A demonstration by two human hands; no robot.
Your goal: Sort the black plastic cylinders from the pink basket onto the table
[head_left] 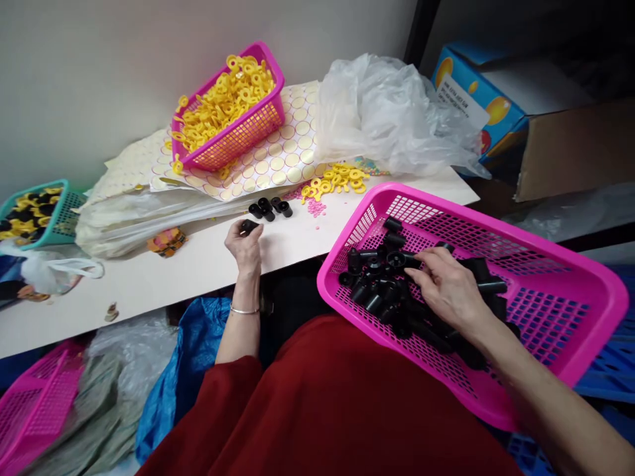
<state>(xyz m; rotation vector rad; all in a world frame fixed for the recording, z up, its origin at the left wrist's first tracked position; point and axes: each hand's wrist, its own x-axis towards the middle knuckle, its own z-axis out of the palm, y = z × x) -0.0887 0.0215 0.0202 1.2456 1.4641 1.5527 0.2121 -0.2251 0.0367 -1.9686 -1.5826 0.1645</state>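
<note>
Worktop (208, 258), white, running left from the large pink basket; far left end cut off. Large pink basket (546, 264), mesh, landmark for all entries; near right rim hidden behind the right forearm, part of the base under black pieces. Cardboard box (560, 139), blue printed side, beyond the large basket to the right; cut off at the edge, label lettering unclear. Clear plastic bags (381, 112), crumpled, just beyond the large basket; contents not discernible. Sheets with circles (297, 135), stacked left of the large basket, partly covered. Smaller pink basket (238, 135), on those sheets, heaped with yellow ring pieces. Teal basket (64, 221), farthest left of the large basket, cut off; black and yellow contents. Right hand (449, 281), inside the large basket, thumb and forefinger slightly apart at a black tube's end; whether it grips cannot be told. Left hand (245, 248), left of the large basket, over the worktop edge, fingers curled closed on a black cap (249, 227), mostly hidden. Black pieces (374, 301), a pile within the large basket. Pink beads (316, 208), scattered left of the large basket, too small to count.
</note>
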